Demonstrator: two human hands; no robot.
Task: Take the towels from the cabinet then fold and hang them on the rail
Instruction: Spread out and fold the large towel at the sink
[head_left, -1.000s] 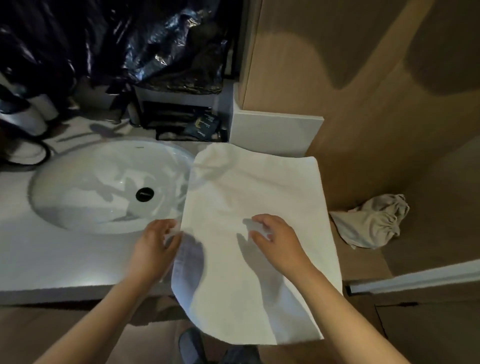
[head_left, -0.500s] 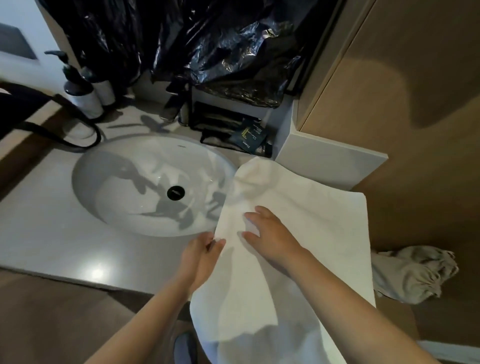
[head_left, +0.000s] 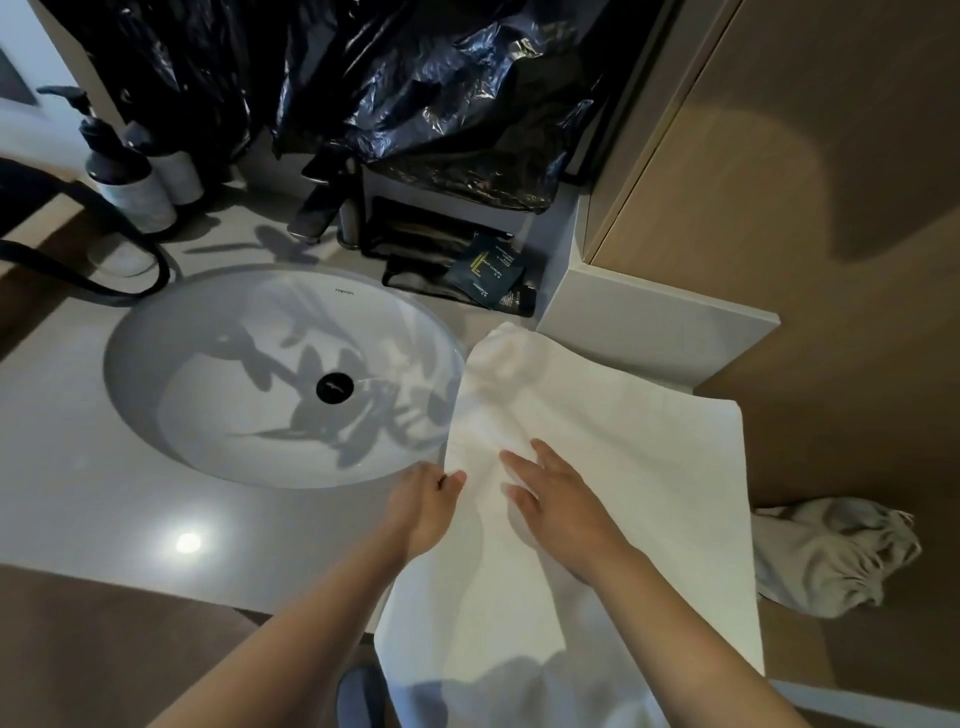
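My left hand (head_left: 423, 512) pinches the left edge of the white towel (head_left: 597, 431) at frame centre, thumb and fingers closed on the cloth; my right hand (head_left: 563, 506) lies flat on top, fingers spread, gripping nothing. The towel sprawls across the countertop (head_left: 78, 499) right of the sink (head_left: 280, 374), its near end drooping off the front edge toward the bottom of the frame. It looks light, soft and limp, so it should crease readily but slide on the smooth stone; I'd take it by the hemmed edges and corners. Left is the open basin, upper centre a black plastic bag (head_left: 426, 88) and sachets (head_left: 485, 273), right a wood panel (head_left: 805, 208) and a crumpled beige cloth (head_left: 831, 558). No rail is visible
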